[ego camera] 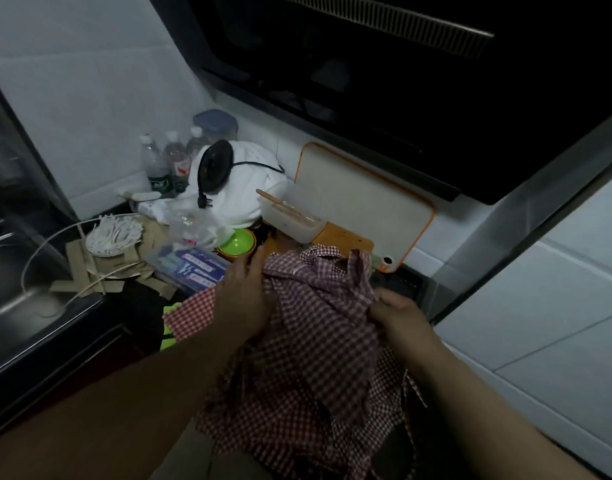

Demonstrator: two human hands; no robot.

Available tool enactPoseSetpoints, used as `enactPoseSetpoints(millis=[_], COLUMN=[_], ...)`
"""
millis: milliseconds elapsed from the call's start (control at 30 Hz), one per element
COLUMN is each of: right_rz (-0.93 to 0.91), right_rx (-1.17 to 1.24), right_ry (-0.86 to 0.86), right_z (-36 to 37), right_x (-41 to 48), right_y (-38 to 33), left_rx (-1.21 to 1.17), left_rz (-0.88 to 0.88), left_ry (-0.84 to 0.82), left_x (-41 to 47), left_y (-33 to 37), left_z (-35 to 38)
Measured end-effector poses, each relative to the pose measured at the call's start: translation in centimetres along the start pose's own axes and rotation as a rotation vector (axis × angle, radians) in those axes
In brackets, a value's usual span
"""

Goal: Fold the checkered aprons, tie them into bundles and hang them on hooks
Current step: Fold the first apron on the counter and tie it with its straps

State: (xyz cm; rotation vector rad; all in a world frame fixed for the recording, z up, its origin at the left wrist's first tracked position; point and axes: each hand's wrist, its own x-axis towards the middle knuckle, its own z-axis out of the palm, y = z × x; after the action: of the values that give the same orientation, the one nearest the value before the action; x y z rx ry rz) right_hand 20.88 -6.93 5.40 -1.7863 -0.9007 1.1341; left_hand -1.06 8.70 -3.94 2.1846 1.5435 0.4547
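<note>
**Head cam: floppy aprons on a very crowded counter**

Head cam shows the aprons (308, 341) as a loose red-and-white checkered heap on the dark counter (135, 306) right in front of the person, spilling over the front edge toward them. I can't say how many are in there; a redder piece pokes out under the left wrist.

Handling-wise I'd guess thin cotton: light, limp, zero stiffness, not slippery, nothing to break. It'll sag wherever it isn't held, so grab corners or the hem and shake it flat. The straps look tangled in the folds, so find those early since they'll do the tying.

Left hand (244, 296) lies flat on the cloth, fingers loosely together and pointing away. Right hand (398, 315) is closed, pinching a bunched fold at the heap's right side.

Clutter is the real problem. Green bowl (236, 242) and a blue packet (190, 268) sit just beside the left fingertips, a clear tub (290, 213) with chopsticks and a cutting board (363, 206) right behind, sink (17, 282) off left. No flat space to fold, and no hooks visible.
</note>
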Motion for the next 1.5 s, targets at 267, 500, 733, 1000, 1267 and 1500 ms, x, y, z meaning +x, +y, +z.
enactPoseSetpoints(millis=[267, 500, 733, 1000, 1267, 1500], right_rz=[-0.174, -0.396, -0.170, -0.323, 0.094, -0.246], right_rx=[-0.918, -0.599, -0.509, -0.641, -0.393, -0.303], right_ry=[0.311, 0.059, 0.158, 0.106, 0.207, 0.254], right_z=[1.5, 5.5, 2.0, 5.0, 4.8, 9.4], right_x=[1.6, 5.5, 5.5, 1.1, 1.9, -2.7], right_y=[2.0, -6.2, -8.6, -4.4, 3.4, 0.4], left_rx=[0.133, -0.207, -0.572, -0.810, -0.981, -1.227], left_rz=[0.278, 0.471, -0.031, -0.307, -0.508, -0.555], left_ry=[0.000, -0.173, -0.427, -0.389, -0.373, -0.504], left_x=[4.2, 2.5, 0.3, 2.0, 1.3, 0.0], left_y=[1.0, 4.6, 0.6, 3.5, 2.6, 3.8], left_z=[-1.3, -6.5, -7.7, -11.7, -12.9, -13.3])
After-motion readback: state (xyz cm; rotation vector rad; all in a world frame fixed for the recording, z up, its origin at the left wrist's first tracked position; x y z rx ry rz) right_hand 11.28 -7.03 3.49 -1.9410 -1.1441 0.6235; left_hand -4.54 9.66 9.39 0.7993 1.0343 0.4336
